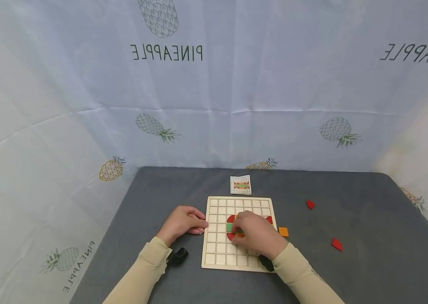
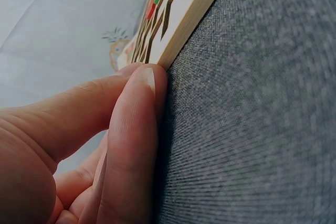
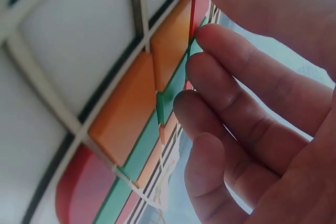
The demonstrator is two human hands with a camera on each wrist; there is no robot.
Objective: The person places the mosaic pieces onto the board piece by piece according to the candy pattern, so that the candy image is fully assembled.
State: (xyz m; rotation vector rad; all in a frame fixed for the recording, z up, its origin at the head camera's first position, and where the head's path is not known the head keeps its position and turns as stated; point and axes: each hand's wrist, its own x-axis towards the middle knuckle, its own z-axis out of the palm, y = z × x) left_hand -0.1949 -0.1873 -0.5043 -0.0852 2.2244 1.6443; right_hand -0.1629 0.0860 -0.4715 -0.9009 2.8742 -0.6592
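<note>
A wooden grid board [image 1: 218, 249] lies on the grey table, with red, orange and green tiles set in its squares. At its left edge rests my left hand [image 1: 184, 221]; thumb and index fingertips touch the rim side by side in the left wrist view. My right hand [image 1: 255, 234] is over the tiles, fingers bent slightly down, hiding part of the pattern. Close up in the right wrist view, its fingertips meet the tiles near a green tile [image 3: 170, 95] and the thumb is by a red one [image 3: 198, 3]. Orange squares [image 3: 123, 111] sit alongside.
Behind the board lies a small printed pattern card [image 1: 241, 179]. A loose orange square [image 1: 283, 232] lies just right of the board. Two red quarter-round pieces, one farther back [image 1: 310, 204] and one nearer [image 1: 337, 244], lie on the right. A pineapple-print curtain [image 1: 214, 84] hangs behind.
</note>
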